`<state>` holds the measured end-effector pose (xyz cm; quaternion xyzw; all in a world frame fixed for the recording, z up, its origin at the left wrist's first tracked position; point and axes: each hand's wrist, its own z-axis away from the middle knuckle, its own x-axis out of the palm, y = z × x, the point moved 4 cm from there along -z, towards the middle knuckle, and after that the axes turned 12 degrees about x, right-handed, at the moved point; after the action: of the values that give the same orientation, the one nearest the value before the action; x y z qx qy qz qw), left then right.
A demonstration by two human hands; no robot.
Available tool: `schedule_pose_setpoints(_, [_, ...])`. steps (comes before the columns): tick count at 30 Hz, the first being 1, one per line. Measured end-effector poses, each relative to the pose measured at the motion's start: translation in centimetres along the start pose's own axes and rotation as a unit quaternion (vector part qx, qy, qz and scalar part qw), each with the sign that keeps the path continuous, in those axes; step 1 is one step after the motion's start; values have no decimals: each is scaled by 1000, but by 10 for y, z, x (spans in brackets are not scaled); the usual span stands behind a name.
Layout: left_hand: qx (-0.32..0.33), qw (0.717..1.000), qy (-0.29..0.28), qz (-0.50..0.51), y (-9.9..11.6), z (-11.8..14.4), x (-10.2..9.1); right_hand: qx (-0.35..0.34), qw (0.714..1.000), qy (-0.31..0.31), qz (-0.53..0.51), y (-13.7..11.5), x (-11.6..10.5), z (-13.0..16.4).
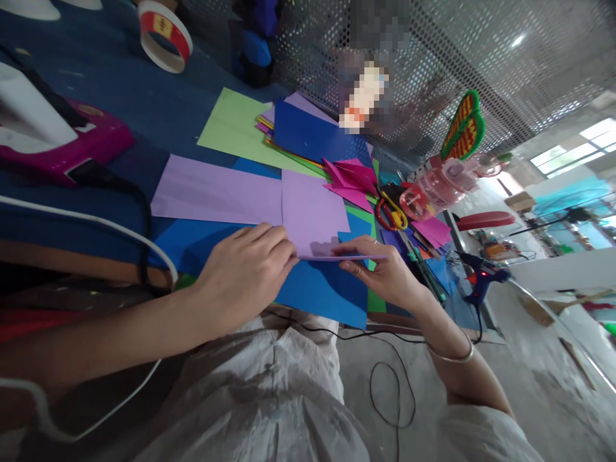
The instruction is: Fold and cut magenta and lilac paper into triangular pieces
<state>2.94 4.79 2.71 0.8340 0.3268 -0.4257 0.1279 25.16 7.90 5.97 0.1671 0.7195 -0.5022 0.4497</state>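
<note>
A lilac sheet of paper (315, 202) lies in front of me, its near edge raised in a thin fold. My right hand (380, 266) pinches this edge, thumb below and fingers above. With curled fingers, my left hand (255, 260) grips the same sheet at its near left corner; the fingertips are partly hidden. A second lilac piece of paper (219, 192) lies flat against its left side. Blue paper (332, 292) is spread under both pieces and under my hands.
Behind are a light green sheet (231, 125), a dark blue stack (308, 131) and pink folded paper (351, 179). Scissors (392, 215), a pink bottle (428, 189) and a glue gun (484, 276) stand right. Left are a tape roll (166, 38) and a white cable (96, 215).
</note>
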Motion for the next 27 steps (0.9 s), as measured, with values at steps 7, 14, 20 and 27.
schedule_pose_setpoints(7, [-36, 999, -17, 27, -6, -4, 3, 149, 987, 31, -45, 19, 5, -13])
schedule_pose_setpoints(14, [-30, 999, -14, 35, -7, -2, -1, 210, 976, 46, -41, 17, 13, -31])
schedule_pose_setpoints(20, [-9, 998, -14, 54, -7, 4, -7, 217, 974, 62, 25, 8, 15, -33])
schedule_pose_setpoints(27, [31, 998, -49, -7, 1, 12, -10, 209, 970, 68, 100, 9, 22, -33])
